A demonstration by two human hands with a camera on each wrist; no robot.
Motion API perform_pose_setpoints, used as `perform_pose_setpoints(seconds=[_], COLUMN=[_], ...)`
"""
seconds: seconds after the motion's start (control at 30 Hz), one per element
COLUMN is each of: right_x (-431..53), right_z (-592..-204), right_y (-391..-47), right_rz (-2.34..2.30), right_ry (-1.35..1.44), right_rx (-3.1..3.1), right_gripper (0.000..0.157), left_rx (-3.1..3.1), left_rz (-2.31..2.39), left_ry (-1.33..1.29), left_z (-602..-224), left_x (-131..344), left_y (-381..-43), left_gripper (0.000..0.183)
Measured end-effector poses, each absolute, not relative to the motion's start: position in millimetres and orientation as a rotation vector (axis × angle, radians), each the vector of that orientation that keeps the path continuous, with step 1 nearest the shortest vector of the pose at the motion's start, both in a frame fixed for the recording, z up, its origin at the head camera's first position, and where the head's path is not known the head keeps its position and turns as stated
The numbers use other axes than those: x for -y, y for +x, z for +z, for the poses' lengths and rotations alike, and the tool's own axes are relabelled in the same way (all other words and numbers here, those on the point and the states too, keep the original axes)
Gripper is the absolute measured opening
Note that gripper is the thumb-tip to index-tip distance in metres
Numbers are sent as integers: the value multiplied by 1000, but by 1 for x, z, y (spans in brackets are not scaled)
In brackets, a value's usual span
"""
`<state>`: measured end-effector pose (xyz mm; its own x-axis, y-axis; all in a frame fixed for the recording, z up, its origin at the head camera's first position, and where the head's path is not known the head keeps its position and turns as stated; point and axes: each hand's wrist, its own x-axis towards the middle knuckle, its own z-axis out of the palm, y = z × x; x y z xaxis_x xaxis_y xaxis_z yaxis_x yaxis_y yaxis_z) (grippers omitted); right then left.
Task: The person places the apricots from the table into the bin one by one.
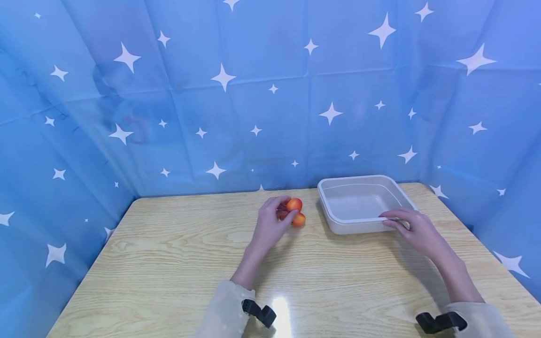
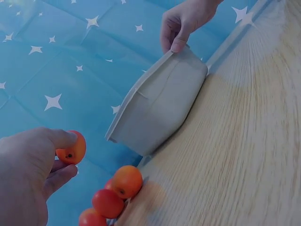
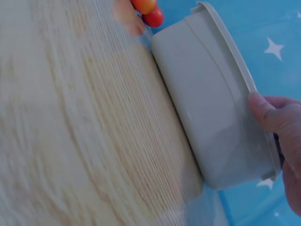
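Near twelve o'clock on the pale wood-grain table (image 1: 177,263), taking the person's side as six, a left hand (image 1: 270,223) reaches in with its forearm angled toward one o'clock. Its thumb and fingers pinch one small, round, glossy orange-red fruit (image 2: 79,149), a narrow grip with the fruit at the fingertips. Just below, a cluster of similar orange-red round fruits (image 2: 108,203) rests on the wood, apart from the held one in the left wrist view.

At three o'clock from the fruit stands a light-grey plastic box (image 1: 352,227) with rounded corners and a flanged rim. A right hand (image 1: 416,230), forearm slanting toward ten or eleven, pinches that rim at the box's four o'clock, thumb on the outer wall.

Each pale sleeve (image 1: 228,305) carries a black wrist mount (image 1: 444,321) at the cuff. A bright patch of glare (image 1: 281,319) shines on the tabletop toward six. Blue curtain (image 1: 190,108) printed with white four-pointed stars hangs from nine round through twelve to three, lightly creased.
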<state>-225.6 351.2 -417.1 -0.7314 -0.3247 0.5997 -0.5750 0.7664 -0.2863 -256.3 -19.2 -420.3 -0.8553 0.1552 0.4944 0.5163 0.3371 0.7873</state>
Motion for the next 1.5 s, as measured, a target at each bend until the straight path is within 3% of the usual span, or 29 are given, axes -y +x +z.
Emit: perform_pose_setpoints(seconds=[1.5], right_x=[-352], right_z=[-421], right_y=[-229], right_rz=[646], right_ry=[690], right_rx=[2407], right_gripper=[25], left_rx=[2106], left_rz=[-1597], left_ry=[-752], left_z=[-408], left_x=[-59], left_y=[-246], left_gripper=[31])
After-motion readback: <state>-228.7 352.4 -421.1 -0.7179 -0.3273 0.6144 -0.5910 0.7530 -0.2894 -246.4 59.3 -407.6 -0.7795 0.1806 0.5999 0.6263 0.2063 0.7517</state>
